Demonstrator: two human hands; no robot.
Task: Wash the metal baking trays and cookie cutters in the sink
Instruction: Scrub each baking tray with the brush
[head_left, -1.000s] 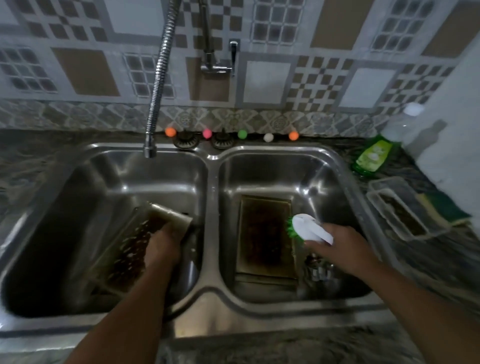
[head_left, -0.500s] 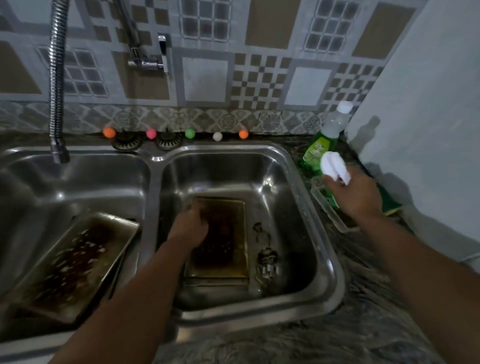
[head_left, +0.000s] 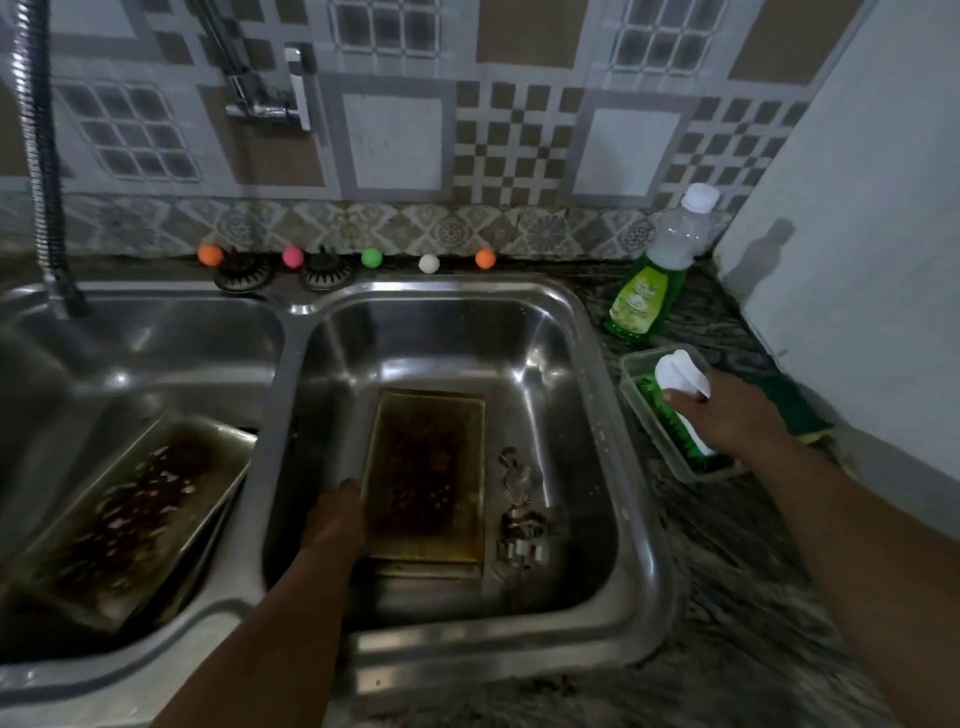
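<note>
Patterned grey and brown wall tiles (head_left: 395, 140) run behind a dark marbled countertop (head_left: 727, 597). A plain pale wall (head_left: 857, 208) stands at right. Lighting is dim.

A rectangular metal baking tray (head_left: 426, 475), its base coated in dark burnt residue, lies flat on the floor of the right sink basin (head_left: 566, 332), with the left hand (head_left: 335, 517) gripping its left long edge near the front corner. The cookie cutters (head_left: 521, 512), small bright metal outlines, lie clustered on the basin floor just beyond the tray's far long edge from that grip. A second, equally soiled baking tray (head_left: 130, 514) rests tilted in the left basin (head_left: 156, 338), on the opposite side of the grip.
</note>
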